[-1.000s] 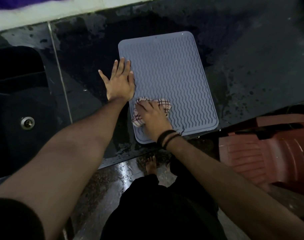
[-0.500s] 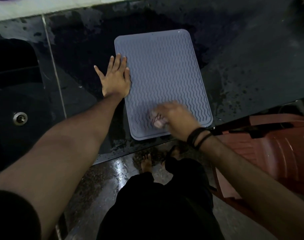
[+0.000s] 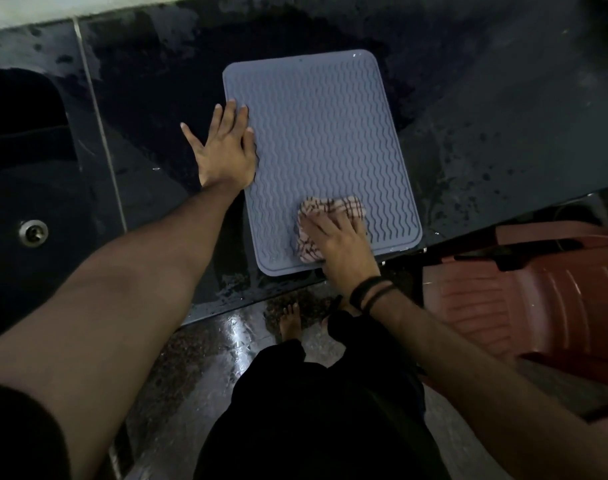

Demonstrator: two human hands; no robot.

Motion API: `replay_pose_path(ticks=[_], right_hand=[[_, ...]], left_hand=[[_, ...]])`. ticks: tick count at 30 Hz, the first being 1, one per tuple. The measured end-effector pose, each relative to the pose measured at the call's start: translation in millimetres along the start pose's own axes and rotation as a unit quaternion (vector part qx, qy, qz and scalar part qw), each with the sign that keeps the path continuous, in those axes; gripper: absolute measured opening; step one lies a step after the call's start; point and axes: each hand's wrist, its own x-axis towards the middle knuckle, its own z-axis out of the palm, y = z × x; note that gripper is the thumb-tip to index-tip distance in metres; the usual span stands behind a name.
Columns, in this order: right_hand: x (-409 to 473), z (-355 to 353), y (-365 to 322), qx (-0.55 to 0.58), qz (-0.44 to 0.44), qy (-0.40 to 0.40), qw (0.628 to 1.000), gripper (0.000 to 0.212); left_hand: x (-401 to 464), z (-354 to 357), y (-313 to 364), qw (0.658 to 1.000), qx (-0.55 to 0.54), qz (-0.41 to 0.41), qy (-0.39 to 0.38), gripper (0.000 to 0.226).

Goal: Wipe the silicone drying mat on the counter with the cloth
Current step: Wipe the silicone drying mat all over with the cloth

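A grey-blue silicone drying mat (image 3: 316, 133) with wavy ridges lies flat on the dark wet counter (image 3: 486, 116). My left hand (image 3: 226, 150) rests flat with fingers spread, straddling the mat's left edge and the counter. My right hand (image 3: 340, 240) presses a crumpled white cloth with red checks (image 3: 330, 211) onto the mat's near right part. The cloth sticks out beyond my fingers and to their left. Two dark bands circle my right wrist.
A dark sink (image 3: 25, 202) with a metal drain (image 3: 33, 233) lies to the left. A reddish-brown plastic chair (image 3: 537, 299) stands at the right, below the counter edge. My bare foot (image 3: 290, 323) shows on the glossy floor.
My right hand has carried the cloth from the mat's near left corner across to its near right part. The left hand has stayed on the mat's left edge.
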Motion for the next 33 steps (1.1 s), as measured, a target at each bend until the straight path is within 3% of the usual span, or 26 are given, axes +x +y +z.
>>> replay_pose_path(ticks=[3, 5, 10, 12, 15, 22, 27, 33], right_hand=[[-23, -9, 11, -0.011, -0.032, -0.053, 0.998, 0.072], [-24, -23, 24, 0.007, -0.005, -0.060, 0.998, 0.065], [29, -51, 57, 0.076, 0.152, 0.108, 0.980, 0.048], [56, -52, 56, 0.092, 0.139, 0.098, 0.981, 0.056], [68, -30, 42, 0.045, 0.083, 0.000, 0.996, 0.067], [-7, 1, 39, -0.021, 0.063, 0.029, 0.997, 0.070], [-39, -11, 46, -0.031, 0.046, -0.035, 0.998, 0.073], [6, -38, 51, 0.040, 0.136, 0.055, 0.988, 0.052]], left_hand=[[-1, -1, -1, 1.000, -0.002, 0.004, -0.006, 0.057], [-1, -1, -1, 1.000, -0.011, 0.003, -0.005, 0.061], [-1, -1, -1, 1.000, -0.026, -0.002, -0.009, 0.074], [-1, -1, -1, 1.000, -0.020, -0.003, -0.012, 0.075], [0, -1, 0, 1.000, -0.012, -0.008, -0.011, 0.074], [1, 3, 0, 1.000, 0.000, -0.016, -0.006, 0.072], [3, 5, -3, 1.000, -0.003, -0.015, 0.000, 0.073], [3, 8, -4, 1.000, 0.002, -0.012, -0.003, 0.073]])
